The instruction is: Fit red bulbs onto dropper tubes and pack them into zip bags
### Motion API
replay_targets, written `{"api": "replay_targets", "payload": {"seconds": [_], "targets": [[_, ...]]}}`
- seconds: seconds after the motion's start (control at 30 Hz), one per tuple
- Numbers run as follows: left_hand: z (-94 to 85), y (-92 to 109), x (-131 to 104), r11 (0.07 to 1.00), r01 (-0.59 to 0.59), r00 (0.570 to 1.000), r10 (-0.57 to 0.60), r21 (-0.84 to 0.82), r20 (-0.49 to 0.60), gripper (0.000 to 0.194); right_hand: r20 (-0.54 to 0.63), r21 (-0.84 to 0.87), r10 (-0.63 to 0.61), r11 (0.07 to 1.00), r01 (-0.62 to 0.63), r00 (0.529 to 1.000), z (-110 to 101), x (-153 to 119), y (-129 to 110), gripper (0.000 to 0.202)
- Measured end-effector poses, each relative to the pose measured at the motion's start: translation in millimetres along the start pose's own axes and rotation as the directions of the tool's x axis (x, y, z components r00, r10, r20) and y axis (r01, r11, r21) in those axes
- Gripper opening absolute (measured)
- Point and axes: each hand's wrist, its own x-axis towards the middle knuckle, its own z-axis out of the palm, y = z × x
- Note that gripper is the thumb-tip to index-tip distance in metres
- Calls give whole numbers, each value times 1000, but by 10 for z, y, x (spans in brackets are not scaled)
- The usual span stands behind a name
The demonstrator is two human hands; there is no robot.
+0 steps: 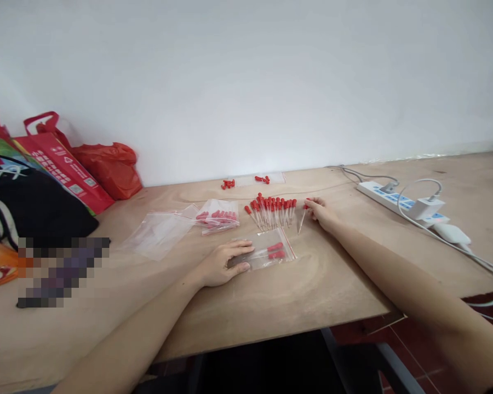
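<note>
My left hand point(225, 262) rests on the left end of a clear zip bag point(265, 262), thumb and fingers spread. Inside that bag lie droppers with red bulbs point(276, 251). At the right, my right hand point(318, 212) pinches one dropper point(302, 220) by its red bulb, the thin tip pointing down to the table. Between the hands, behind the bag, several red-bulbed droppers point(273, 210) lie in a row, bulbs toward the wall. Further left are a bag of red-bulbed droppers point(219, 217) and flat clear bags point(158, 232).
Loose red bulbs point(228, 184) and a clear bag point(244, 180) lie near the wall. A white power strip point(380, 197) with plugs and cables is at the right. Red bags point(109, 167) and a black bag point(41, 208) stand at the left. The table's front edge point(271, 332) is near me.
</note>
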Motion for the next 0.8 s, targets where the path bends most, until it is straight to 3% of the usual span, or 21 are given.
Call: {"api": "replay_targets", "payload": {"seconds": [0.23,0.43,0.6,0.7,0.8], "targets": [[-8,21,4,1000,7,1000,-7,25,0,39,69,318,-42,948,18,997,-63,-548,-64,37],[-5,23,0,999,-2,1000,3,52,-8,44,4,467,-47,883,39,999,87,-681,-167,39],[-19,55,3,995,50,999,-49,82,-11,52,245,515,-73,854,-67,967,220,-867,-238,42],[-24,65,2,996,43,999,-42,84,-10,52,391,406,-118,912,-56,913,254,-945,-265,36],[-24,65,-2,995,39,999,-39,93,-7,51,461,313,-140,950,-13,876,247,-945,-276,29]]}}
